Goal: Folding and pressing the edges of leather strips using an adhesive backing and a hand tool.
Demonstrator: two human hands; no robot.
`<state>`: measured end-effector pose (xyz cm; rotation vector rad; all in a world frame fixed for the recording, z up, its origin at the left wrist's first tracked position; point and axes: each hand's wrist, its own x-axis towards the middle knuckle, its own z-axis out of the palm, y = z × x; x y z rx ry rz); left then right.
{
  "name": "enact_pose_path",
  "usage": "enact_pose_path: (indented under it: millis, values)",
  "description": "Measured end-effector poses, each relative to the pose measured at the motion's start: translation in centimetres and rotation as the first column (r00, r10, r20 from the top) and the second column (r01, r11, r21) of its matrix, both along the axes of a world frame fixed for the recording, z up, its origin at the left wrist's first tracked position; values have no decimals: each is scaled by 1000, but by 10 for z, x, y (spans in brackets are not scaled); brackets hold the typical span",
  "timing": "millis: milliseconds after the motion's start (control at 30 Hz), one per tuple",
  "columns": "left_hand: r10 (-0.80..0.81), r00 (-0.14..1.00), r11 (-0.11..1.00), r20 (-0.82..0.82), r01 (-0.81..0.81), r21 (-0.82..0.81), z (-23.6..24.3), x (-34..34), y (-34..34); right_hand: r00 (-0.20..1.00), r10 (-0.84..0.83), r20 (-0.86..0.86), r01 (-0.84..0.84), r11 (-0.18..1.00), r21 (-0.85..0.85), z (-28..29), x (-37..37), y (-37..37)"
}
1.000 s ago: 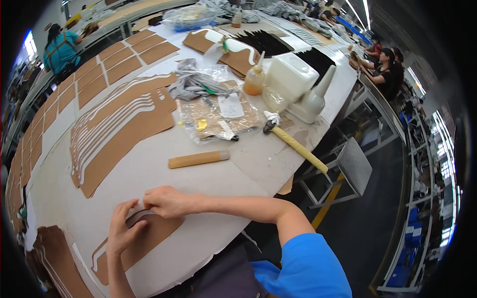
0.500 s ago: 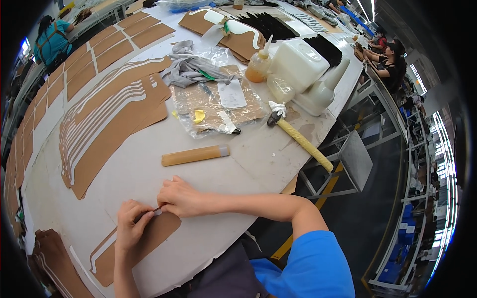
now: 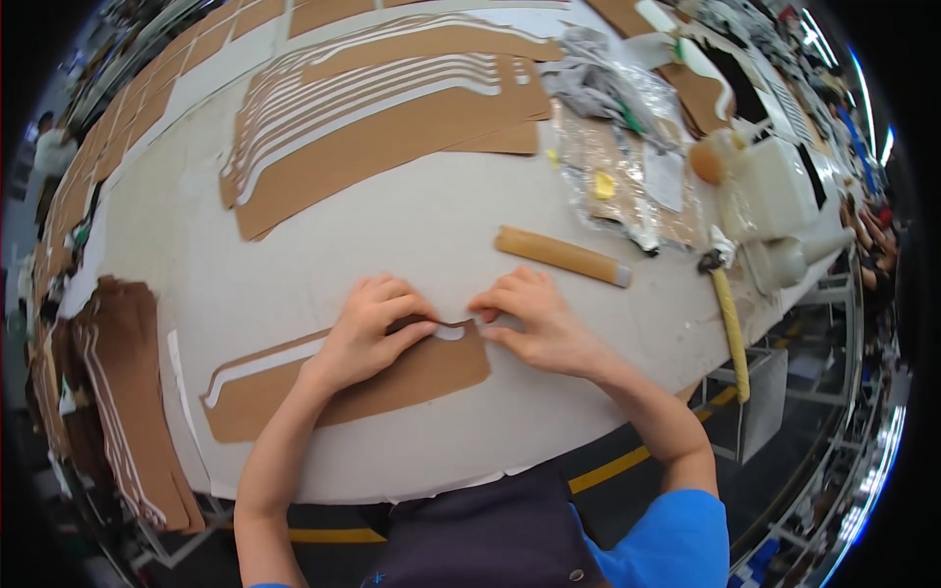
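While flat on the table (image 3: 412,230), brown card piece (image 3: 392,377): light, thin, probably bendable. Left hand (image 3: 368,328) and right hand (image 3: 534,318) press it, fingers spread; hold near its right end.

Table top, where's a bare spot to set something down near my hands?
Bare table lies between the large cut brown sheets and both hands, left hand and right hand, reaching right to the wooden stick. Crowded: the right end, with plastic bags, white jugs and hammer.

Brown card piece (image 3: 392,377), desk (image 3: 412,235) near edge: left hand (image 3: 368,328) pressing on it; right hand (image 3: 534,318) at its right end, apparently touching.
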<state>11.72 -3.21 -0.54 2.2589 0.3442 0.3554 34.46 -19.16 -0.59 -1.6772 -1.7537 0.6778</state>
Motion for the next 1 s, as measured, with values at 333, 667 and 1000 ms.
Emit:
enact_pose_path:
  millis: [333,667,1000]
  values:
    - [21,999,1000,-43,-20,17,-4,-5,-1,996,83,38,-82,996,-17,-7,-20,21]
    - [-69,997,991,32,65,115,-14,3,7,999,34,-7,-33,997,70,-11,-24,19]
    - [-195,979,980,57,192,59,-21,5,23,999,45,-17,-41,983,180,-22,-20,13]
